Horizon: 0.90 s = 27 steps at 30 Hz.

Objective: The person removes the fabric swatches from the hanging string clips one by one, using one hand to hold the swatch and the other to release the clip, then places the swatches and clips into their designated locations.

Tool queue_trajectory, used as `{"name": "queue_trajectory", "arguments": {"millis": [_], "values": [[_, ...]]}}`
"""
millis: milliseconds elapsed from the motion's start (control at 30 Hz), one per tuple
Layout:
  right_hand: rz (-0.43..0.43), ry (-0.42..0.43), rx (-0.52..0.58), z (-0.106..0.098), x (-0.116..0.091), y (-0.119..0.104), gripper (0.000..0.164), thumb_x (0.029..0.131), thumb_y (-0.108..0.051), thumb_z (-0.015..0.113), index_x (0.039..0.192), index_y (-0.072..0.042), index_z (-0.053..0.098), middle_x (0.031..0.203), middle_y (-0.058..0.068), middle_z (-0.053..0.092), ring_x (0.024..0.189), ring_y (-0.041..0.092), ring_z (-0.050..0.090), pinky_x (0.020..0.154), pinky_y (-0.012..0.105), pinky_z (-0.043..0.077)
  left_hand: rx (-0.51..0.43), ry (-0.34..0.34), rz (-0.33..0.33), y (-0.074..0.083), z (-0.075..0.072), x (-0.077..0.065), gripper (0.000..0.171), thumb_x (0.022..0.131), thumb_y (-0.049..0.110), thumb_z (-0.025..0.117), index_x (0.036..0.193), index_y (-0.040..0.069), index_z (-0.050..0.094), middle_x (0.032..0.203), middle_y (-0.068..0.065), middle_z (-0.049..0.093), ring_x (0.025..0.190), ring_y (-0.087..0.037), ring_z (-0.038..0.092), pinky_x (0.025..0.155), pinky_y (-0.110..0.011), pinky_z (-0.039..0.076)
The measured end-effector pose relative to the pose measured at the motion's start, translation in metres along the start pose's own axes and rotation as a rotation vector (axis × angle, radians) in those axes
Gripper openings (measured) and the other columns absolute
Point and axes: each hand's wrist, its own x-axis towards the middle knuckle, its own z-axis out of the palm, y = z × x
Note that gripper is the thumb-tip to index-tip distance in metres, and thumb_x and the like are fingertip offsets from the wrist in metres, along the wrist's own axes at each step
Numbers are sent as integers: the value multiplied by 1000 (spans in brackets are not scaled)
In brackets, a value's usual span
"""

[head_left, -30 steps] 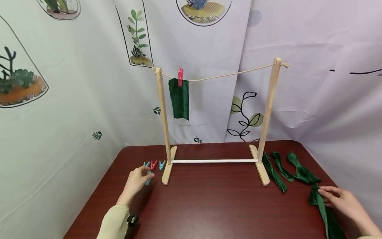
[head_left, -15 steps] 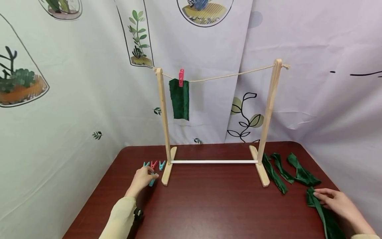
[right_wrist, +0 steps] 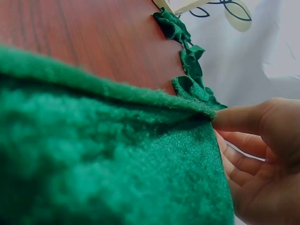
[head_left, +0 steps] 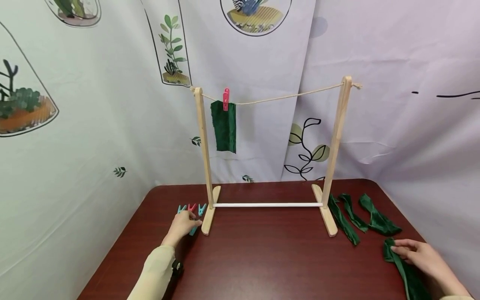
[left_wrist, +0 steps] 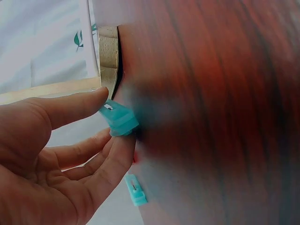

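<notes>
My left hand is at the table's left side, by the rack's left foot. Between thumb and fingertips it pinches a teal clothespin, seen close up in the left wrist view. At the front right my right hand pinches one end of a green cloth; the cloth's near end runs out of the head view. In the right wrist view this cloth fills much of the foreground. A red clothespin clips another green cloth to the string near the left post.
A wooden rack with a string and a white bar stands at the back. Beyond my left hand lie several clothespins, red and teal. Several green cloth strips lie right of the rack's right foot.
My left hand has shifted right with the teal clothespin, closer to the rack's left foot. My right hand has moved slightly left with the cloth still pinched.
</notes>
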Motion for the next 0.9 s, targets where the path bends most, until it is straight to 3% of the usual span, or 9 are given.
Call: {"name": "queue_trajectory", "arguments": {"millis": [500,900], "values": [[-14,-1,-18,-1,3,3,61,102,-34,61,127,21,53,107,19,71,80,10,66,69,29,57,12,-36,-23,0,-2,0,34,86,20,80,101,-8,68,83,-8,66,68,-17,54,62,-33,49],[0,-13,-14,-2,3,2,61,102,-34,61,127,21,53,108,22,70,81,12,67,70,30,57,-81,-56,-54,-1,1,-1,32,85,14,80,103,-10,67,77,-7,64,63,-15,59,59,-31,51]]}}
